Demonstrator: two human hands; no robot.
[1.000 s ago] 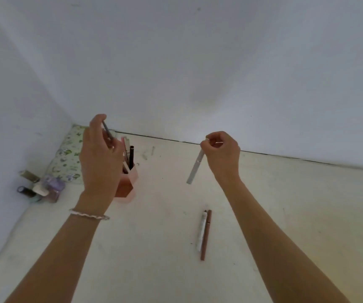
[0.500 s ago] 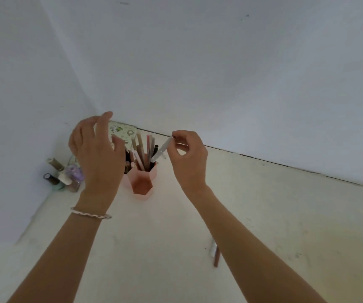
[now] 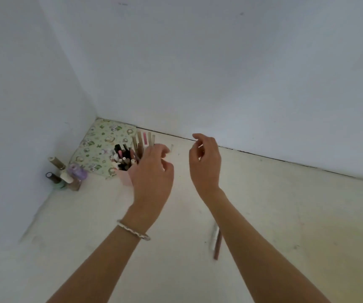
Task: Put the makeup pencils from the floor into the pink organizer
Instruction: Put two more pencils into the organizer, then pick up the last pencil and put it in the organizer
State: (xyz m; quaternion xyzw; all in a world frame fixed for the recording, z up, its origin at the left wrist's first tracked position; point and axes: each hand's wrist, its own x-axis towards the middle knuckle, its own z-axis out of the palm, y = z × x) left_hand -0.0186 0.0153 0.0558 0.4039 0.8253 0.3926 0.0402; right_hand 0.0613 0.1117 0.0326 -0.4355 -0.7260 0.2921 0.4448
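The pink organizer (image 3: 123,179) stands on the floor near the room's corner, packed with several makeup pencils (image 3: 128,154) standing upright. My left hand (image 3: 152,173) hovers in front of its right side with loosely curled fingers, hiding part of it, and nothing shows in its grasp. To its right, my right hand (image 3: 205,162) is raised with its fingers apart and empty. A white pencil (image 3: 215,237) and a brown pencil (image 3: 218,248) lie side by side on the floor, partly hidden by my right forearm.
A green floral pouch (image 3: 101,147) lies in the corner behind the organizer. Several nail polish bottles (image 3: 64,174) stand against the left wall. White walls close the space at the left and the back.
My right hand let go of the white pencil at the organizer and drew back to the right, empty. My left hand moved right, in front of the organizer. The view shifted.
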